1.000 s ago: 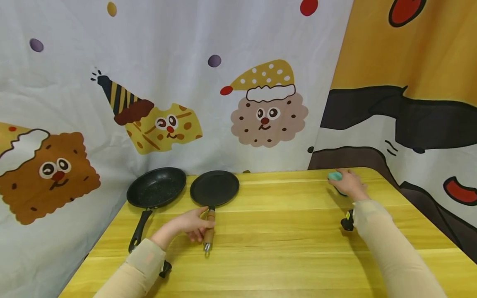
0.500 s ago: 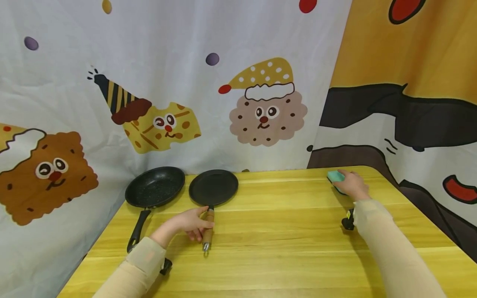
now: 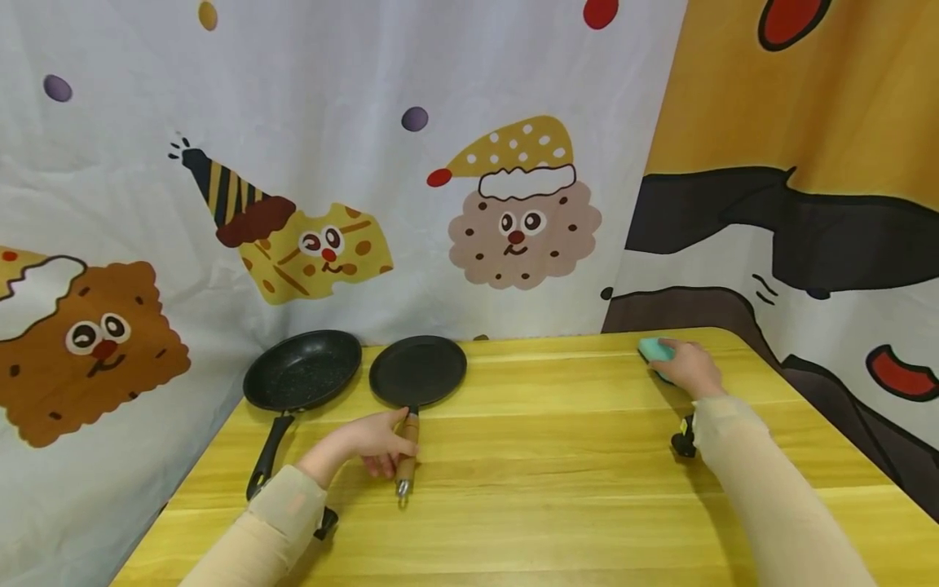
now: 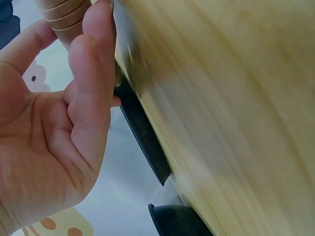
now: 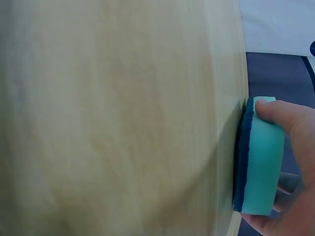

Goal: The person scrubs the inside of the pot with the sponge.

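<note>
Near the left side, my left hand (image 3: 374, 436) grips the wooden handle (image 4: 69, 32) of a flat black crepe pan (image 3: 418, 371), thumb on one side and fingertips on the other. The pan lies on the table with its round plate towards the curtain. By the far right edge, my right hand (image 3: 693, 368) holds a green sponge (image 5: 266, 167) between thumb and fingers. Its dark scouring layer (image 5: 242, 167) faces down, right at the tabletop. Part of the sponge is covered by the hand in the head view.
A deeper black frying pan (image 3: 302, 371) stands left of the crepe pan, its black handle (image 3: 268, 456) pointing towards me. The yellow wooden table (image 3: 543, 473) ends at a printed curtain (image 3: 411, 49) at the back and sides.
My right hand has shifted its hold slightly, and more of the sponge shows now than a second ago. My left hand stays on the crepe pan's handle.
</note>
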Available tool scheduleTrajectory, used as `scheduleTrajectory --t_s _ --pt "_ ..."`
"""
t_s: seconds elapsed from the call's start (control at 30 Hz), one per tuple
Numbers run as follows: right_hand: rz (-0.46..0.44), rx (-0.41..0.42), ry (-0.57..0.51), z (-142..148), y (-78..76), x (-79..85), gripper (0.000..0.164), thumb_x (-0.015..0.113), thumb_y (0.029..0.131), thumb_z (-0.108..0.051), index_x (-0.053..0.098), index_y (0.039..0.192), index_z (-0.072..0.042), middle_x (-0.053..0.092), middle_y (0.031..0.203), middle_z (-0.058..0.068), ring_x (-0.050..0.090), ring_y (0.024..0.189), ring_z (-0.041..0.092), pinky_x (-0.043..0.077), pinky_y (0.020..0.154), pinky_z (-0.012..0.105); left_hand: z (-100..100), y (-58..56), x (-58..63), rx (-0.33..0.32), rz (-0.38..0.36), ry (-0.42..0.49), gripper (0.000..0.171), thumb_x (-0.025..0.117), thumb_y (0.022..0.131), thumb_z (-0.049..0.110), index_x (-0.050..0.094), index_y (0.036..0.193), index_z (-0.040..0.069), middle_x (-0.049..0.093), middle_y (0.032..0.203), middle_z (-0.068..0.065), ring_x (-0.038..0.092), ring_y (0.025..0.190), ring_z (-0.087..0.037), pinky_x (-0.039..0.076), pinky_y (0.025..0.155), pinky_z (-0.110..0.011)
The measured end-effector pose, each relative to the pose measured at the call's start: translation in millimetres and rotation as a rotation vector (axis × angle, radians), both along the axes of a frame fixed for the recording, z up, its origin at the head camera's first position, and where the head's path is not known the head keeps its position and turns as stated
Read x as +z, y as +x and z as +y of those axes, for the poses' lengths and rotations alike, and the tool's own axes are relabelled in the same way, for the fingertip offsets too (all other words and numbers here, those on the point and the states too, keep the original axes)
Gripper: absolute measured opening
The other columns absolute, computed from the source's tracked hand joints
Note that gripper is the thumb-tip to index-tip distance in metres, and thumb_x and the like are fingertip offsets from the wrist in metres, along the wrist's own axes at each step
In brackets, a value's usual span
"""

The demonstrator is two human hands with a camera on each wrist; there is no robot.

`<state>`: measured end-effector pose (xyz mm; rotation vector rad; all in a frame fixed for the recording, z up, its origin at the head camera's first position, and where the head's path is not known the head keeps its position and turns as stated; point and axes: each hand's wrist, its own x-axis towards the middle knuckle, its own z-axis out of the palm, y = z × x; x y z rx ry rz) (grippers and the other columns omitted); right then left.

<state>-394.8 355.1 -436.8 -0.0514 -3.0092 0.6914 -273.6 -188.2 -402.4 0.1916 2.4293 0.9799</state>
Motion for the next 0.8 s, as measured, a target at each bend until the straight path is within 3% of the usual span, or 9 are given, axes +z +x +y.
scheduleTrajectory --t_s 0.8 --pt "0.137 0.164 -0.025 -51 3.6 11.5 0.062 0.062 0.093 -0.036 0.048 0.142 -0.002 0.045 0.138 0.032 0.044 0.122 0.051 0.037 0.096 0.063 12 -4.9 1.4 -0.097 0.039 -0.03 0.092 0.068 0.09 0.019 0.006 0.147 -0.017 0.066 0.065 -0.008 0.066 0.056 -0.022 0.054 0.052 -0.032"
